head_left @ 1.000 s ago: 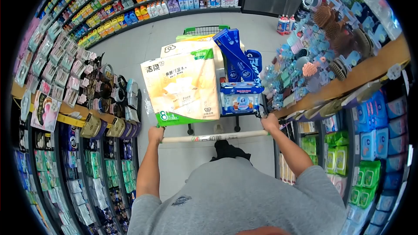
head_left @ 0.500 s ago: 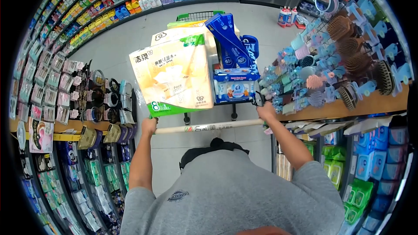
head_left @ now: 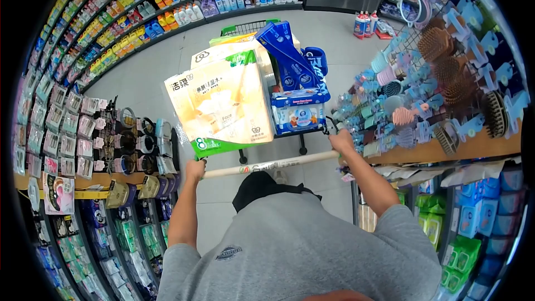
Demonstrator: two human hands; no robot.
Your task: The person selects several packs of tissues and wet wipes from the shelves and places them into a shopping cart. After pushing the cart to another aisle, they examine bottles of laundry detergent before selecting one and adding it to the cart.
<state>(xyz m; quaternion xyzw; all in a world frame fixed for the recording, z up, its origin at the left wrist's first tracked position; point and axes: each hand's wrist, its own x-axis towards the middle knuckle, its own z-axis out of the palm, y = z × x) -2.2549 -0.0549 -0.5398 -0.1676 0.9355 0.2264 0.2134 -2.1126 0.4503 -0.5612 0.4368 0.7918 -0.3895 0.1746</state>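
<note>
My left hand (head_left: 194,169) is closed at the left end of the shopping cart's pale handle (head_left: 229,171). At its right end, my right hand (head_left: 340,140) is wrapped round the cart frame or handle. Ahead of the handle, the shopping cart (head_left: 270,23) is piled high. A large cream and green tissue pack (head_left: 220,100) leans on the left, in front of another cream pack (head_left: 202,56). On the right sit a blue and white wipes pack (head_left: 299,119), a long blue box (head_left: 287,50) and a dark blue pack (head_left: 316,62). Small wheels show below.
Hairbrushes (head_left: 434,44) hang from a rack close on the right, above a wooden shelf edge (head_left: 401,153). Hair accessories (head_left: 127,139) hang on the left. Shelves of bottles (head_left: 223,3) curve across the far side. Red and white bottles (head_left: 363,25) stand on the tiled floor (head_left: 150,64).
The cart has turned slightly, its left handle end lower in view and its far end shifted left. More of the far bottle shelves shows. Both hands keep their hold.
</note>
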